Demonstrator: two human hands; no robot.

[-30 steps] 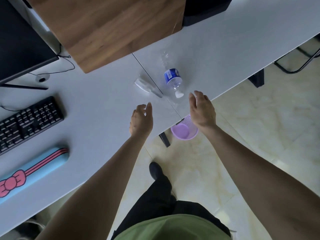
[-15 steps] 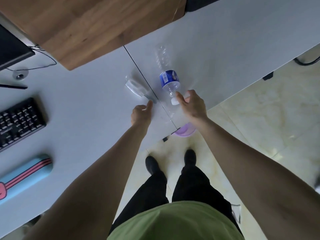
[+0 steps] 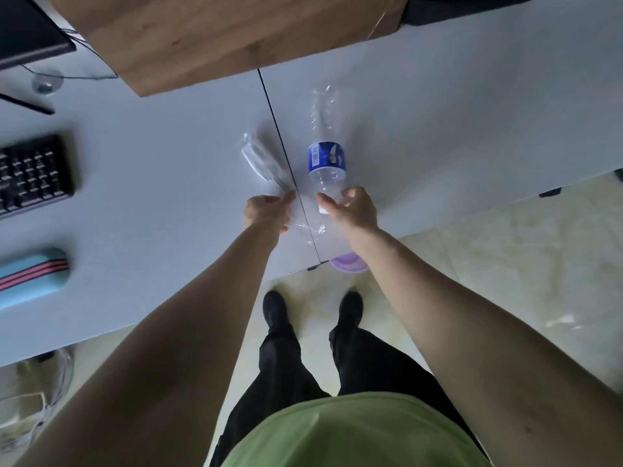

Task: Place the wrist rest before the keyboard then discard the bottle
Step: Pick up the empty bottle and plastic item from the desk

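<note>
Near the middle of the frame, your right hand (image 3: 352, 207) is wrapped around the neck end of the bottle (image 3: 326, 160), fingers curled over its white cap, while the clear body with the blue label lies flat on the white desk (image 3: 151, 203) and points toward the top of the frame. Your left hand (image 3: 266, 210) sits just left of it, loosely curled with the thumb out and resting on the desk, gripping nothing you can make out. A clear plastic wrapper (image 3: 258, 160) lies just above that hand. At the left edge sits the keyboard (image 3: 32, 173), with the blue wrist rest (image 3: 32, 276) below it. A purple bin (image 3: 349, 264) peeks from under the desk edge below your right wrist.
</note>
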